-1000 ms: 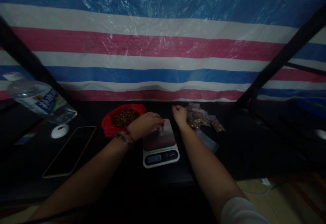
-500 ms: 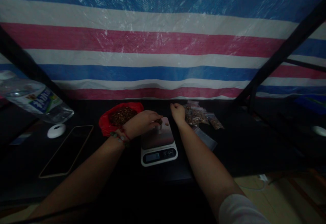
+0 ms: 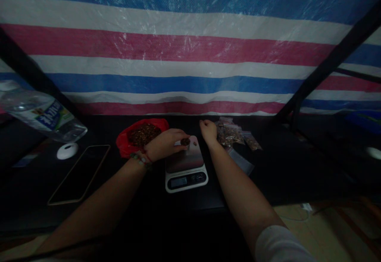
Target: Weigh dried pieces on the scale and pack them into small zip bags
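Note:
My left hand [image 3: 166, 143], a beaded bracelet at its wrist, reaches over the kitchen scale [image 3: 182, 166]. Thumb and fingers close round a small cup [image 3: 187, 147] of brown bits above the metal plate. One loose brown piece [image 3: 195, 143] lies on that plate. The scale's display is lit, but its figures are too dim to read. Beyond the scale's right side, my right hand [image 3: 208, 131] rests with curled fingers; what they hold, if anything, is hidden. Next to it lie several small zip bags [image 3: 232, 134] with brown bits inside.
Left of the scale sits a red plastic bag [image 3: 122, 145] full of brown bits. Farther left are a phone [image 3: 80, 174], a white rounded object [image 3: 67, 151] and a clear bottle [image 3: 64, 129]. A flat zip bag [image 3: 241, 162] lies beside my right forearm. Striped sheeting [image 3: 190, 47] hangs behind.
My left fingers have drawn back slightly from the top of the cup, so its brown contents show more plainly. My right hand stays in place. The view has shifted a little.

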The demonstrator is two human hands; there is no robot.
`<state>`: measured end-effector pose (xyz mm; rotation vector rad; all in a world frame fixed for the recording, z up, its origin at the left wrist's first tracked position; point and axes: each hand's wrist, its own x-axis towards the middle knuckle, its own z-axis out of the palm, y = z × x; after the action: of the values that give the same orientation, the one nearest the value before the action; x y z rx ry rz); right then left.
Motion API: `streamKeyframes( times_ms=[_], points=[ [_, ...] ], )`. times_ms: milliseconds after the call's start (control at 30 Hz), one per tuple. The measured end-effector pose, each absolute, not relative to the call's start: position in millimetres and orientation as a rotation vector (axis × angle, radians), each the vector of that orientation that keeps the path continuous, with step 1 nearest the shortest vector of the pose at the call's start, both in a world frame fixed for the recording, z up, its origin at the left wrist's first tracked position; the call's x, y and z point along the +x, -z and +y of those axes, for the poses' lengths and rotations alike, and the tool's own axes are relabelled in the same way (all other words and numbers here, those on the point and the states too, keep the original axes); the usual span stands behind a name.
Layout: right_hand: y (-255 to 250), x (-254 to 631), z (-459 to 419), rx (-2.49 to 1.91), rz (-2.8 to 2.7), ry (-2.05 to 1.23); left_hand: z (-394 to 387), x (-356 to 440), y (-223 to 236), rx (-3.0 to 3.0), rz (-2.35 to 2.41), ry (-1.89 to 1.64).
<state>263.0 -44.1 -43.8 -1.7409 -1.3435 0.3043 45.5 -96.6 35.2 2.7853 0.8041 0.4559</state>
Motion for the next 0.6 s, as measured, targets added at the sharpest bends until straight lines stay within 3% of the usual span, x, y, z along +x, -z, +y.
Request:
streamKeyframes(
  times_ms=[233, 400, 600],
  points=[
    [43, 263, -45, -1.767, -1.353, -0.322, -97, 50, -63, 2.849, 0.8, -0.568],
    [42, 261, -45, -1.801, -1.351, -0.317, -99, 86, -75, 3.044, 0.742, -0.26],
    [44, 261, -43, -1.813, -1.37, -0.329, -106, 115, -55, 3.141, 0.912, -0.024]
  ],
)
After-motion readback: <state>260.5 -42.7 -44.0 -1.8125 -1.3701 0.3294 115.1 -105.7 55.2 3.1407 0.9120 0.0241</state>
